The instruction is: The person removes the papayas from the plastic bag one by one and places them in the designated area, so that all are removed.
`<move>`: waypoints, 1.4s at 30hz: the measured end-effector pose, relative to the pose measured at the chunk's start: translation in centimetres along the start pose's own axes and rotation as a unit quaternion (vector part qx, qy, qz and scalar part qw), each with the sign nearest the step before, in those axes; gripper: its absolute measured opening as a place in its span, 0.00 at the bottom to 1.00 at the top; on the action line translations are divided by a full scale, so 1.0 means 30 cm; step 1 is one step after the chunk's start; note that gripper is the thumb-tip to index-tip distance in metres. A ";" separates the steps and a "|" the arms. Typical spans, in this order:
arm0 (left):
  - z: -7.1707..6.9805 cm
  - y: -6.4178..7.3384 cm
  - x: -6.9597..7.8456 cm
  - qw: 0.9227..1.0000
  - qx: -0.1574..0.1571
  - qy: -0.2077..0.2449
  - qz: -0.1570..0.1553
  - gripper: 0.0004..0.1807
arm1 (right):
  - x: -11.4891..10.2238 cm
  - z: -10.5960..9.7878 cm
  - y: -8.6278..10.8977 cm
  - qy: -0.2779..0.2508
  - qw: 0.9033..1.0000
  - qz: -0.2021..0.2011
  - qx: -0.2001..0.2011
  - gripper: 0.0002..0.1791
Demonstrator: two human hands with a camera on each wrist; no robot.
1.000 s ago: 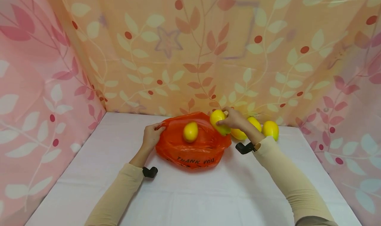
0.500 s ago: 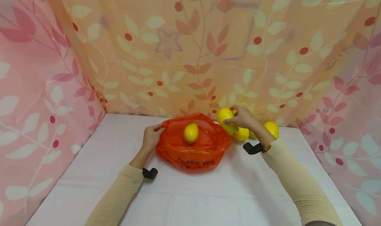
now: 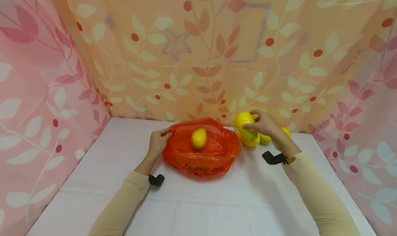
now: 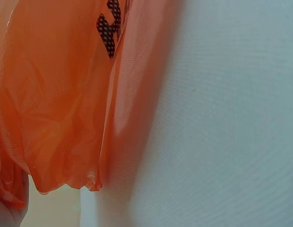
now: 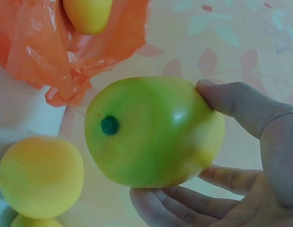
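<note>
An orange plastic bag [image 3: 198, 158] printed THANK YOU lies spread with its mouth open. One yellow mango [image 3: 198, 138] rests inside that mouth. My left hand [image 3: 158, 143] pinches the bag's left rim; the left wrist view has mostly the bag's side [image 4: 56, 94] and little of the hand. To the bag's right, my right hand [image 3: 266, 124] holds a yellow-green mango [image 5: 151, 132] between thumb and fingers, its dark stem end facing the wrist camera. The held mango overlaps another yellow mango [image 3: 252, 142] in the head view.
Further right on the white table [image 3: 198, 208] are a mango [image 3: 265, 138] and another mango [image 3: 286, 130], partly hidden by the right arm. A floral curtain [image 3: 139, 56] hangs behind the table, with pink patterned cloth [image 3: 37, 108] at the sides.
My right hand has moved to the right with its mango, from over the bag's right edge to above the other mangoes. The left hand and the bag have stayed in place.
</note>
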State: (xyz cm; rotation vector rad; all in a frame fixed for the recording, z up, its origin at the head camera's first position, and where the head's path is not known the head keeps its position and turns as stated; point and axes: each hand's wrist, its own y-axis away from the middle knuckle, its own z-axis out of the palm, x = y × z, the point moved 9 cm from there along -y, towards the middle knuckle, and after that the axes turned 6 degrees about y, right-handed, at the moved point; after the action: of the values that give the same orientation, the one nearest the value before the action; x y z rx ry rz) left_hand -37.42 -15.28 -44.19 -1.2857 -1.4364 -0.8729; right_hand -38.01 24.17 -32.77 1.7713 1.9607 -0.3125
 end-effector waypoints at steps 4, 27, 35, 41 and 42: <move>0.001 0.000 0.001 1.000 0.000 0.013 -0.005 0.18 | 0.028 -0.011 0.025 -0.012 1.000 0.016 0.002 0.46; -0.003 -0.008 0.001 1.000 0.004 0.008 0.000 0.17 | 0.178 0.003 0.132 -0.050 0.998 0.003 0.034 0.42; -0.002 -0.003 0.003 1.000 0.004 0.000 0.007 0.16 | 0.277 0.054 0.148 -0.005 0.997 0.066 0.028 0.50; -0.004 -0.005 0.011 1.000 0.000 0.003 0.012 0.17 | 0.321 0.089 0.157 0.006 0.996 0.087 0.010 0.52; -0.005 -0.005 0.012 1.000 0.001 0.005 0.012 0.17 | 0.326 0.092 0.158 0.007 0.996 0.087 0.008 0.52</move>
State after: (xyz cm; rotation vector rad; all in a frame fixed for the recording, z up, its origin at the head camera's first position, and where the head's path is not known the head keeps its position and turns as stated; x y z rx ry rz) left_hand -37.52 -15.35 -43.80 -1.2935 -1.4119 -0.8609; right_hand -33.31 32.03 -39.24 1.9441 1.8015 -0.2590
